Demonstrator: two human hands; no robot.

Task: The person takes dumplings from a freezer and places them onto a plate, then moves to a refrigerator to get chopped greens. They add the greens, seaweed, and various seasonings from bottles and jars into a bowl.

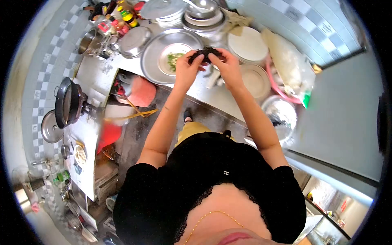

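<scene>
Between my hands, over the counter, is a dark, crumpled clump of what looks like dried seaweed (206,53). My left hand (190,67) closes its fingers and thumb on one side of the clump, and my right hand (228,67) pinches the other side. To the left of the clump, a wide metal basin (148,61) holds a pale bowl with chopped green and whitish pieces (172,61) in it. Part of this bowl is hidden by my left hand. Just below my hands a small whitish object (213,77) lies on the counter, too blurred to name.
Stacked pans and bowls (204,20) stand behind. Plates (247,45) and a pink basin (273,77) with a plastic bag are at right. A wok (67,102) sits on a stove at left. Bottles (127,16) crowd the back left corner. A grey cabinet (343,98) borders the right.
</scene>
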